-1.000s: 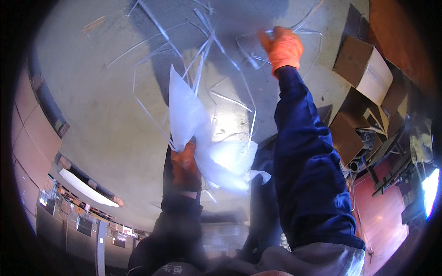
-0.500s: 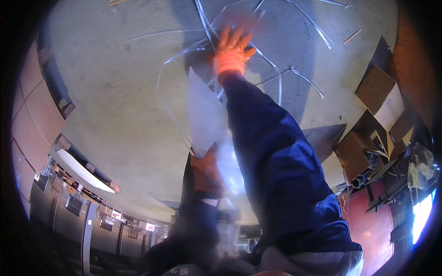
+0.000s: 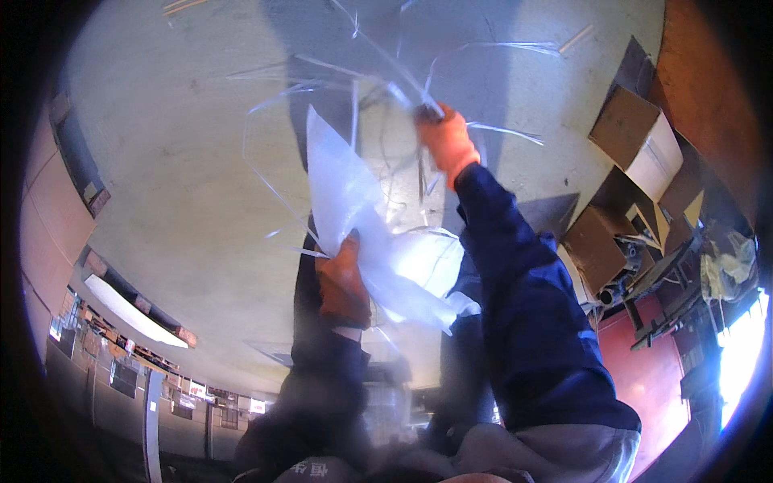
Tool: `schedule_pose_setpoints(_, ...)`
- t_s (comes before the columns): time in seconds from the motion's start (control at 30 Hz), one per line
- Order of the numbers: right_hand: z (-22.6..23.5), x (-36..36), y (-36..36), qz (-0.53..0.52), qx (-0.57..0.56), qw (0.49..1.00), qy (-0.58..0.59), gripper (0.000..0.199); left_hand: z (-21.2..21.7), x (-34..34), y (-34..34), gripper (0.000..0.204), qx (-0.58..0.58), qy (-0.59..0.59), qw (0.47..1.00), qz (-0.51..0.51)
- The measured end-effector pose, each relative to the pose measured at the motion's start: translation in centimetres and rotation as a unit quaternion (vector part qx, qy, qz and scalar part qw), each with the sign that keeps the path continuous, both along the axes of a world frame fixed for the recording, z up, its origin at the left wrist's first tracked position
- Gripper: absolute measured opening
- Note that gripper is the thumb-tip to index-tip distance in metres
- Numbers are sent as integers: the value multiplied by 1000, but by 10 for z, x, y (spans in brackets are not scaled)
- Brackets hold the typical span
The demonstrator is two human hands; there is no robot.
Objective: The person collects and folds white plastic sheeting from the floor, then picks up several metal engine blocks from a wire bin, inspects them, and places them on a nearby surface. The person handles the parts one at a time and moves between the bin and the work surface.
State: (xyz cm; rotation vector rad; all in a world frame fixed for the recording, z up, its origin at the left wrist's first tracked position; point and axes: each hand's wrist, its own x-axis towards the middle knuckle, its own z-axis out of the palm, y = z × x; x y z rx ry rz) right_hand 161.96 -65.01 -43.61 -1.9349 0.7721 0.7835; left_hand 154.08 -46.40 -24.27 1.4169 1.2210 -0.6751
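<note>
Gloved in orange, my left hand point(image 3: 344, 282) is closed round a bunched white translucent sheet point(image 3: 342, 181), which looks like plastic or foam wrap. The sheet spreads up and to the right of that hand; loose strapping also trails beside it. Farther out, my right hand point(image 3: 448, 141), in an orange glove too, is closed on a bundle of clear plastic strapping point(image 3: 403, 74). Long thin strands fan out from the fist over the concrete floor. Motion blurs part of the bundle.
Opened cardboard boxes point(image 3: 636, 145) stand along the right side, near a clear plastic bag point(image 3: 727, 270). Stacked cartons point(image 3: 56, 209) line the left, with a long white board point(image 3: 133, 312) below them. Thin sticks point(image 3: 183, 6) lie on the far floor.
My right hand has gone from spread fingers over the strapping to a closed grip, and has come nearer and rightward. The white sheet has spread wider in my left hand.
</note>
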Motion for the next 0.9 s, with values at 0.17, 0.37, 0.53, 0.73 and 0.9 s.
schedule_pose_setpoints(0.17, 135, -71, 13, 260, 90, 961, 12, 24, -12, -19, -19, 40, -104, 48, 993, 33)
schedule_pose_setpoints(0.37, 168, -129, 43, 401, -65, 911, -77, 22, -20, -35, -30, 43, -370, 101, 905, 187)
schedule_pose_setpoints(0.53, 200, -157, 22, 348, 23, 926, -144, 34, -25, -37, -30, 36, -181, 113, 977, 5)
schedule_pose_setpoints(0.73, 203, -203, -75, -156, -48, 958, -236, 31, -35, -36, 4, 49, -107, -113, 988, 14)
schedule_pose_setpoints(0.9, 108, -277, -175, -402, -178, 898, 26, 25, 20, 56, 133, 50, -154, -185, 970, 18)
